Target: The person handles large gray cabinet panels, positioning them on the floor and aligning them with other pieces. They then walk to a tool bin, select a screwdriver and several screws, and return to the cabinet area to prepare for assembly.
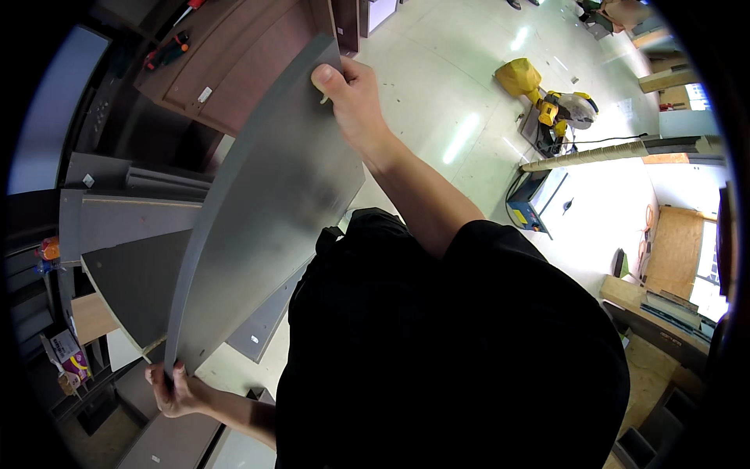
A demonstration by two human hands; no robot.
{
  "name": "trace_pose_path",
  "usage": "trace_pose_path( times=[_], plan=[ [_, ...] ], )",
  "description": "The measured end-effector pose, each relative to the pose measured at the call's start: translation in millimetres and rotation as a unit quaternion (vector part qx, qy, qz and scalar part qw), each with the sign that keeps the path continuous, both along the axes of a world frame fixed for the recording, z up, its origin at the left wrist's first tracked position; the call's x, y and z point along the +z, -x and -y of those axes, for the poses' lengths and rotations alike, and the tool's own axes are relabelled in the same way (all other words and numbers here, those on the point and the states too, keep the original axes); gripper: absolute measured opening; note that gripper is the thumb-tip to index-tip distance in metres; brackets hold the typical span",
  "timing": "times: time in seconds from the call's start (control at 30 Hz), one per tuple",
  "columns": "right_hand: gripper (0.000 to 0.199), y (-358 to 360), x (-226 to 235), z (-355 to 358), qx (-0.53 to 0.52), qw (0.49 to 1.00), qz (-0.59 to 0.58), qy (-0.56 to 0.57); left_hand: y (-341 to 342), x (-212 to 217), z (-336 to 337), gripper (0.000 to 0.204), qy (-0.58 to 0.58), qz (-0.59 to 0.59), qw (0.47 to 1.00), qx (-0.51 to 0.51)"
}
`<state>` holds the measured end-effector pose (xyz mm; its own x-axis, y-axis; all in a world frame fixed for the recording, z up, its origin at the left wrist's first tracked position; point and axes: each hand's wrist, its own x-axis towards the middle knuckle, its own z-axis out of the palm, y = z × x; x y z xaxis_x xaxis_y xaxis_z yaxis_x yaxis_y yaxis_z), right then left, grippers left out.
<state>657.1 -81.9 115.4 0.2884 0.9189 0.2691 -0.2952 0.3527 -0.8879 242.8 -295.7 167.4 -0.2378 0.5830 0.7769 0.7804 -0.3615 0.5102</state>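
Observation:
A long dark grey board (262, 195) is held on edge across the left half of the view, slanting from upper right to lower left. My right hand (358, 102) grips its far end, the thumb pressed on the broad face and the fingers around the edge. At the near end my left hand (178, 392) clasps the lower corner, thumb on one side and fingers on the other. Behind the board, a dark grey panel (137, 281) with a pale edge lies on stacked furniture parts. Part of that stack is hidden by the board.
A brown panel (258, 59) lies at the upper left, with a red-and-black hand tool (166, 51) on it. On the tiled floor (437, 102) stands a yellow mitre saw (558, 109) with a dust bag (518, 76). A blue-and-black box (531, 205) and a wrapped bar (586, 155) are at the right.

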Motion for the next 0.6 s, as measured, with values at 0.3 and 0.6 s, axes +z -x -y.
trace_pose_path(
  times=[0.3,0.6],
  plan=[
    [0.053,1,-3,-4,0.007,0.999,-0.044,-0.007,-2,-1,-1,0.04,-0.007,0.012,1.0,-0.008],
    [0.055,-1,-1,-7,0.028,0.999,-0.027,-0.014,-8,7,-4,0.042,-0.006,-0.02,1.0,-0.001]
  ],
)
